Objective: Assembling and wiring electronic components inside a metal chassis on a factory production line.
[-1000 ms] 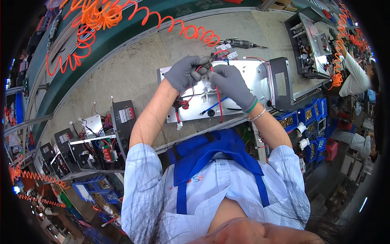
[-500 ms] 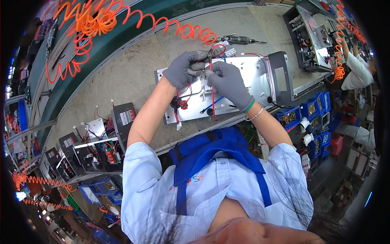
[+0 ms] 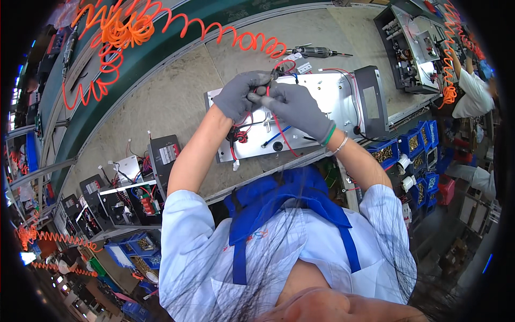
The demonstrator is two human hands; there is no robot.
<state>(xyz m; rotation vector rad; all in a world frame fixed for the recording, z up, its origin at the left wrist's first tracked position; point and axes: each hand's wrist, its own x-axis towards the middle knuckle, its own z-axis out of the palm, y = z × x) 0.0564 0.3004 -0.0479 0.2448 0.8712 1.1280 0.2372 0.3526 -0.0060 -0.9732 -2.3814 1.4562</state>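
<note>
Both my hands, in grey gloves, meet above the left half of a shiny metal panel (image 3: 327, 91). The fingers of my left hand (image 3: 240, 96) are pinched together around a red wire (image 3: 284, 140). Right beside it, my right hand (image 3: 303, 110) pinches the same wire, whose free tail hangs down across the panel toward its near edge. The wire's upper part loops up past my fingertips; the exact grip points are partly hidden by the gloves. Below my left hand lies a bundle of red and black wires (image 3: 240, 137). A blue wire (image 3: 276, 137) rests on the panel.
A dark end plate (image 3: 370, 102) stands at the panel's right. Behind lies a power screwdriver (image 3: 316, 52), with an orange coiled hose (image 3: 236, 37) above. Half-built units (image 3: 126, 201) stand left, another (image 3: 410, 51) far right. Blue bins (image 3: 383, 154) of small parts sit right.
My right hand has moved slightly left and down, closer to my left fingers. The red wire's hanging tail has swung from nearly straight to slanting right.
</note>
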